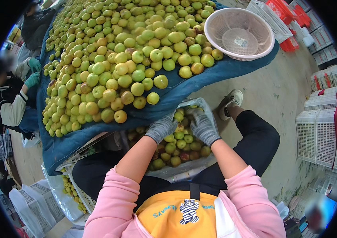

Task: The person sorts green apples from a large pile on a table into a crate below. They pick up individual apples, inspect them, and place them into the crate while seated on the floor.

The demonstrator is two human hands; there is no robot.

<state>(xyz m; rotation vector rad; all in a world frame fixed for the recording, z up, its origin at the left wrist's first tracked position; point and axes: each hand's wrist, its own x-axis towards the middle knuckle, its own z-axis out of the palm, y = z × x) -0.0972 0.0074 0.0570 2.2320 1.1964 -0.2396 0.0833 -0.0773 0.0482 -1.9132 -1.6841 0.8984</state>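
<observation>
Between my knees stands a container lined with clear plastic film (213, 117), holding round green and brownish fruits (182, 144) that look like jujubes. My left hand (163, 128), in a grey knit glove, is at the container's left side, its fingertips beside the upper fruits. Opposite it, my right hand (203, 126) in a matching glove reaches down among the fruits near the far rim. Fingertips of both hands are partly hidden, so any grip on a fruit cannot be made out. Just beyond lies a large heap of similar fruits (121, 68) on a blue padded cloth (144, 114).
A pink mesh basket (240, 32) sits at the cloth's right corner. Stacked white plastic crates (317, 136) line the right side. At the left, a person with green gloves (33, 78) sits by the heap. A crate of fruits (73, 190) stands at my lower left.
</observation>
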